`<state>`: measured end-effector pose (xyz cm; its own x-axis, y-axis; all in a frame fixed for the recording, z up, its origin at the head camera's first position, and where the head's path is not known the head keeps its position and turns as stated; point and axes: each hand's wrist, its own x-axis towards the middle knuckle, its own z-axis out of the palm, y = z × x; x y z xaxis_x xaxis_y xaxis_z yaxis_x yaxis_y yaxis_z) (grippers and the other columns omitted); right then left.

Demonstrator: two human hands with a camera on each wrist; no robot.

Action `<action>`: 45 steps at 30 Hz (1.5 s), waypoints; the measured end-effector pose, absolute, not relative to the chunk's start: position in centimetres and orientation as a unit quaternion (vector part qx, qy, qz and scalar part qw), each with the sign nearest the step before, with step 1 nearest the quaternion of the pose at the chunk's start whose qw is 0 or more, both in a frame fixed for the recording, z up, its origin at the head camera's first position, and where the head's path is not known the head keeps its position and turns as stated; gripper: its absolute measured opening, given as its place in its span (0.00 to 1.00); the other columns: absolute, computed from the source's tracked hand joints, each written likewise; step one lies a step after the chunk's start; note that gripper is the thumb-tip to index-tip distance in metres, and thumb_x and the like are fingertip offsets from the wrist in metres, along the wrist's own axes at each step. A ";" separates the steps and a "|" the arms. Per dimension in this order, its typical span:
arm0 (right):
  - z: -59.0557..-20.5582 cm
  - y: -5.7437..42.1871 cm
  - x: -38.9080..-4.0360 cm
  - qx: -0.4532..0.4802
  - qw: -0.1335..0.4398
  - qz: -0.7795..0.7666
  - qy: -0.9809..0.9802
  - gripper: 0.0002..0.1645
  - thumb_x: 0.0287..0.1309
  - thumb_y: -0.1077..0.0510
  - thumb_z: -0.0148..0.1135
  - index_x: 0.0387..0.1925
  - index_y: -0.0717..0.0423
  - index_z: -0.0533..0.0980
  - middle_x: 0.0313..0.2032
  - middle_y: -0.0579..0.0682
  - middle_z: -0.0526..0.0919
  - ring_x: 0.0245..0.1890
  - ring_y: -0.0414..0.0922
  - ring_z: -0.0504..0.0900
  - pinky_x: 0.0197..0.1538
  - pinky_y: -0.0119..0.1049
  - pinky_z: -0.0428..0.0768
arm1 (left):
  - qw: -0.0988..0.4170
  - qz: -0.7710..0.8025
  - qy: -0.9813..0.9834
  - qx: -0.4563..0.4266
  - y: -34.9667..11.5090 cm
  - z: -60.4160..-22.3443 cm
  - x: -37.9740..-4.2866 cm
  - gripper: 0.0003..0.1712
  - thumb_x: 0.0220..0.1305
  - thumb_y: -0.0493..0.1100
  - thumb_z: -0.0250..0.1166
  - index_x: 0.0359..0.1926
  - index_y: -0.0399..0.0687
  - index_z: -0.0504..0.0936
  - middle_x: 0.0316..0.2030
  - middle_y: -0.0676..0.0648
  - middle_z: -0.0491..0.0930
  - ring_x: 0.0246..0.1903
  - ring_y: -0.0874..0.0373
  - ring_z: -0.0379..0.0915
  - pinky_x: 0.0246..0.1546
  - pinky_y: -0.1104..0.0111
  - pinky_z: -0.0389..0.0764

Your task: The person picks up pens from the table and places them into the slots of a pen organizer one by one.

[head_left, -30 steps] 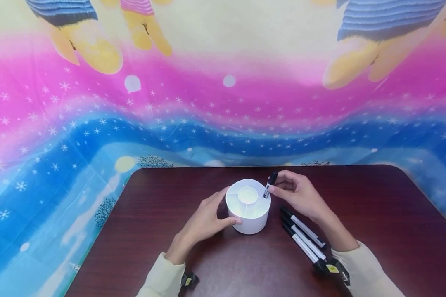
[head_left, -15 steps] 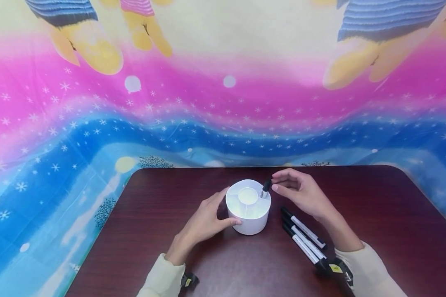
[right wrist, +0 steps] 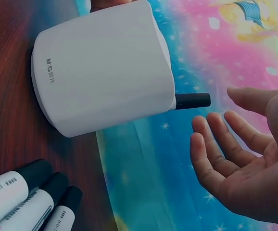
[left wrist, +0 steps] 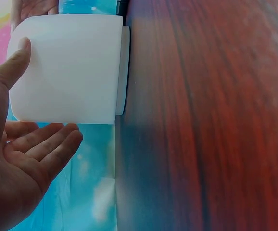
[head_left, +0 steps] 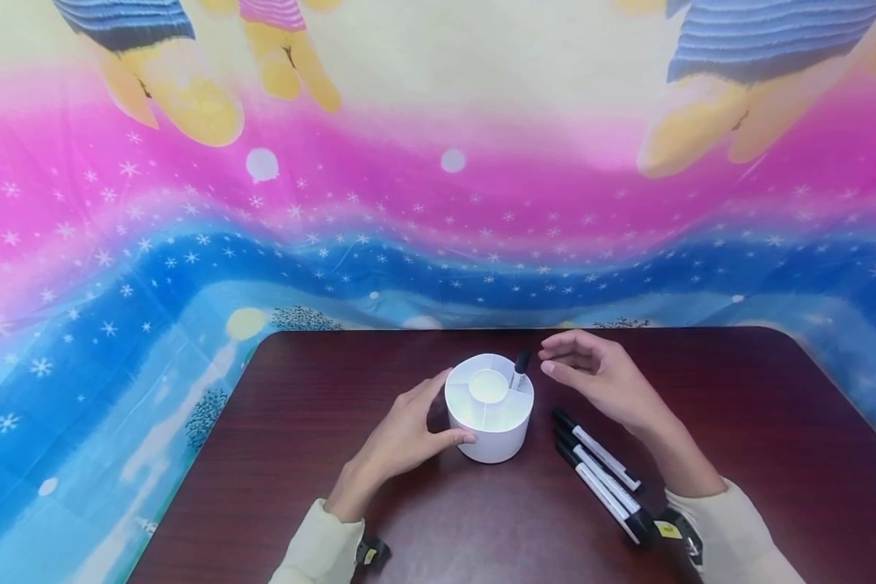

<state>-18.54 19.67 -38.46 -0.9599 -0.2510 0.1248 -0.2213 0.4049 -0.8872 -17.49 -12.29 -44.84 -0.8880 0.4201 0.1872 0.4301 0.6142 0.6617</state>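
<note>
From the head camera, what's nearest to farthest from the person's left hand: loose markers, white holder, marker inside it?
1. White holder: against the left hand.
2. Marker inside it: toward the holder's back right.
3. Loose markers: on the table, right of the holder.

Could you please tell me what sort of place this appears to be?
It looks like an indoor desk area, perhaps arranged for recording: a dark wood-grain table, a white desk organizer standing on it, and a colourful snowflake-patterned cloth hanging behind.
</note>
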 end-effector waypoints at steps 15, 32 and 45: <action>-39.4 22.6 -17.8 -0.157 0.042 -0.546 0.822 0.23 0.75 0.56 0.67 0.64 0.62 0.77 0.58 0.64 0.86 0.49 0.35 0.90 0.53 0.30 0.89 | 0.004 -0.367 -0.902 -0.229 -12.0 -44.9 -17.6 0.61 0.57 0.64 0.82 0.84 0.55 0.62 0.75 0.51 0.74 0.74 0.54 0.73 0.73 0.52 0.78; -42.0 26.5 -17.3 -0.146 0.095 -0.520 0.836 0.29 0.75 0.56 0.67 0.70 0.65 0.74 0.58 0.71 0.84 0.50 0.37 0.90 0.50 0.38 0.91 | 0.004 -0.363 -0.904 -0.226 -12.2 -44.9 -17.7 0.61 0.57 0.64 0.82 0.84 0.56 0.62 0.75 0.51 0.74 0.73 0.55 0.73 0.73 0.52 0.78; -43.8 28.6 -16.7 -0.162 0.144 -0.492 0.843 0.32 0.76 0.58 0.65 0.72 0.72 0.70 0.59 0.69 0.85 0.50 0.28 0.86 0.48 0.35 0.89 | -0.006 -0.367 -0.904 -0.220 -12.2 -45.0 -17.6 0.60 0.57 0.64 0.81 0.84 0.58 0.61 0.76 0.51 0.73 0.74 0.54 0.73 0.72 0.51 0.78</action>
<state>-16.74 28.65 -43.75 -0.9062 -0.4147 -0.0831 -0.1317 0.4635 -0.8763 -17.57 -12.21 -44.97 -0.9028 0.4027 0.1513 0.3939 0.6327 0.6667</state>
